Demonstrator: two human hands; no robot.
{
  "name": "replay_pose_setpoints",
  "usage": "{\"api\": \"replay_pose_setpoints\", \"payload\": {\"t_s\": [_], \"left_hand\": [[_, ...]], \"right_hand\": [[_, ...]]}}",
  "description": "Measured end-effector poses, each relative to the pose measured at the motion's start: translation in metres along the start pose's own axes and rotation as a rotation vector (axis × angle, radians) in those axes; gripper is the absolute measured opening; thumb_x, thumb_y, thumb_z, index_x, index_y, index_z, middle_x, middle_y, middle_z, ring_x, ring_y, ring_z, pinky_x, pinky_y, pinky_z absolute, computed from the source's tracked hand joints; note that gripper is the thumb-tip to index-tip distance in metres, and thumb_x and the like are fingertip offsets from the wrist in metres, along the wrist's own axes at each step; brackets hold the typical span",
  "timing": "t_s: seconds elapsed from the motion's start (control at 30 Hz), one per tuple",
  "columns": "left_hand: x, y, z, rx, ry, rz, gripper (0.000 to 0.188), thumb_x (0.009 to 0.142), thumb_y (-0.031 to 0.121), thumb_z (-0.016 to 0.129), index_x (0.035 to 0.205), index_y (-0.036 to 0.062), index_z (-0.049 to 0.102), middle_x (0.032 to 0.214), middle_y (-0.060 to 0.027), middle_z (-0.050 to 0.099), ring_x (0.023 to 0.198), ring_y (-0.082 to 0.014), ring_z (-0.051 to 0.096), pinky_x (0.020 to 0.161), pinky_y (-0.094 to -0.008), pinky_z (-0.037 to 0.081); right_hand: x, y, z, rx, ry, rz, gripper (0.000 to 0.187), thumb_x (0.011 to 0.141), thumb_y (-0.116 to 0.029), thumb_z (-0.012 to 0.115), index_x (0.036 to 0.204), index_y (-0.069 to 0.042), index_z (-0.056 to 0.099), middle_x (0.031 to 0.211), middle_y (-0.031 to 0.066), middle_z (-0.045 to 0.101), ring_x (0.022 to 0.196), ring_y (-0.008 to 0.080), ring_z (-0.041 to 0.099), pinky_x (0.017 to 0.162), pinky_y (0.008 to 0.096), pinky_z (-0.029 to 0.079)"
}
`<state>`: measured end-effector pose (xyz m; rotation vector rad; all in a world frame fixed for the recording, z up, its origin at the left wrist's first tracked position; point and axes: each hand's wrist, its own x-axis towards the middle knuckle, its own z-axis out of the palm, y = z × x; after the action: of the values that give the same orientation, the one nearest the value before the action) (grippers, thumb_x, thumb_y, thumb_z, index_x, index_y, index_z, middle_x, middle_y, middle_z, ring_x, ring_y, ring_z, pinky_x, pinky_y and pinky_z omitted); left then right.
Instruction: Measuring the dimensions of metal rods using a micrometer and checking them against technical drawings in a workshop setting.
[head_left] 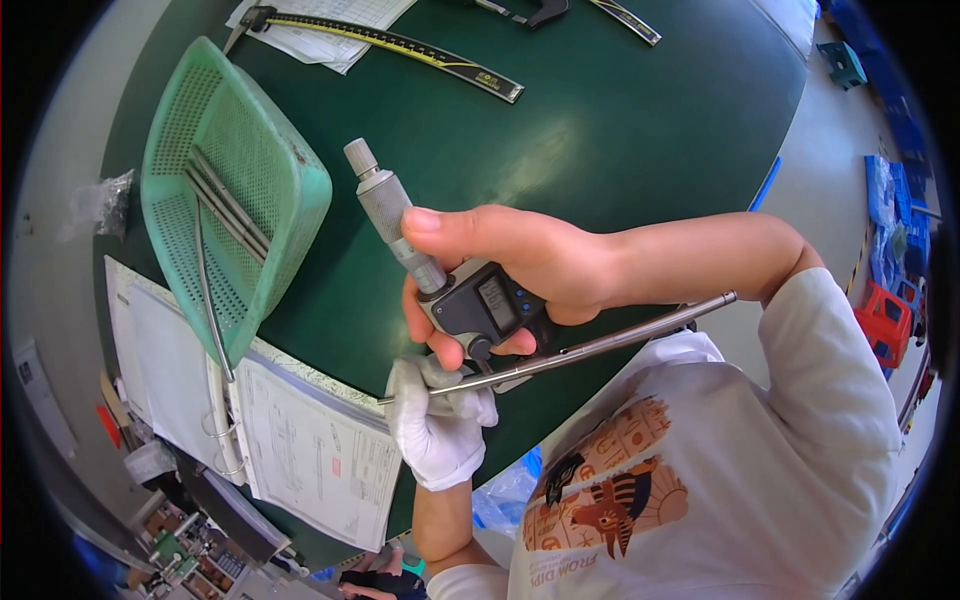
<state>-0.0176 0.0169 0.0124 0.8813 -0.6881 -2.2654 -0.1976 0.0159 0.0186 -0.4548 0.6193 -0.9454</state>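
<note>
Fingers of the right hand (520,265) are curled shut around a digital micrometer (470,305), the thumb laid along the top of its grey sleeve and the fingertips folded under the dark body, just below the small display. The ribbed thimble sticks out up and away past the thumb tip, free of any grip. The left hand (440,425), in a white glove, is closed on a thin metal rod (590,345); it pinches the rod near one end, directly beneath the right fingertips, and the rest of the rod runs out to the right, unsupported, toward the white sleeve. Rod and micrometer meet right under the right fingers — whether the rod is actually seated between the measuring faces is hidden by the hand.

Risk, as I judge it: the long free end could sag or swing and tilt the rod in the instrument, giving a false reading. With no finger on the thimble, the rod may also slip out sideways.

Beyond the thumb lies a green perforated basket (235,190) on its side holding more rods, on a dark green table (620,120), with a ring binder of drawings (300,440) left of the gloved fingers.
</note>
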Motion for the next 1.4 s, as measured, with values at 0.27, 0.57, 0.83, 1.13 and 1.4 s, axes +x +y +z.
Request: {"api": "replay_pose_setpoints", "payload": {"t_s": [0.27, 0.57, 0.83, 1.13, 1.4], "left_hand": [[0.002, 0.004, -0.007, -0.064, 0.039, 0.102, 0.039, 0.092, 0.033, 0.028, 0.076, 0.0019, 0.045, 0.05, -0.0069, 0.04, 0.037, -0.0148, 0.035, 0.034, -0.0274, 0.032], [-0.001, 0.001, -0.003, -0.072, 0.019, 0.1, 0.038, 0.092, 0.032, 0.028, 0.074, 0.0034, 0.045, 0.051, -0.0071, 0.042, 0.036, -0.0154, 0.037, 0.034, -0.0268, 0.033], [0.001, -0.001, 0.001, -0.037, 0.012, 0.042, 0.035, 0.09, 0.036, 0.033, 0.095, 0.0052, 0.049, 0.074, -0.0068, 0.058, 0.037, -0.0054, 0.037, 0.041, -0.0175, 0.038], [0.0, -0.001, 0.006, -0.046, 0.044, 0.038, 0.035, 0.09, 0.036, 0.033, 0.097, 0.0046, 0.049, 0.066, -0.0051, 0.056, 0.036, -0.0053, 0.035, 0.042, -0.0173, 0.037], [0.001, -0.001, 0.003, 0.011, 0.017, 0.057, 0.036, 0.09, 0.037, 0.033, 0.093, 0.004, 0.049, 0.047, 0.0006, 0.04, 0.035, -0.0061, 0.029, 0.042, -0.0166, 0.036]], "right_hand": [[0.0, -0.002, -0.003, 0.039, 0.002, 0.028, 0.064, 0.083, -0.056, 0.025, 0.081, 0.001, 0.055, 0.067, 0.0106, 0.059, 0.037, 0.0114, 0.041, 0.036, 0.0214, 0.035], [0.001, 0.001, -0.002, 0.13, -0.023, 0.011, 0.067, 0.085, -0.052, 0.017, 0.084, 0.004, 0.053, 0.069, 0.015, 0.059, 0.038, 0.0132, 0.043, 0.035, 0.0211, 0.035], [0.0, -0.001, -0.001, 0.098, -0.019, 0.042, 0.065, 0.083, -0.054, 0.026, 0.082, 0.004, 0.055, 0.067, 0.0129, 0.059, 0.038, 0.0117, 0.043, 0.035, 0.021, 0.035], [0.0, 0.002, -0.002, 0.038, -0.053, -0.012, 0.065, 0.082, -0.056, 0.027, 0.082, 0.002, 0.055, 0.067, 0.0104, 0.059, 0.039, 0.0112, 0.043, 0.036, 0.0206, 0.035], [0.001, 0.0, -0.001, 0.061, 0.005, 0.028, 0.07, 0.084, -0.055, 0.015, 0.085, 0.004, 0.054, 0.068, 0.0139, 0.059, 0.041, 0.0126, 0.045, 0.037, 0.0218, 0.036]]}}
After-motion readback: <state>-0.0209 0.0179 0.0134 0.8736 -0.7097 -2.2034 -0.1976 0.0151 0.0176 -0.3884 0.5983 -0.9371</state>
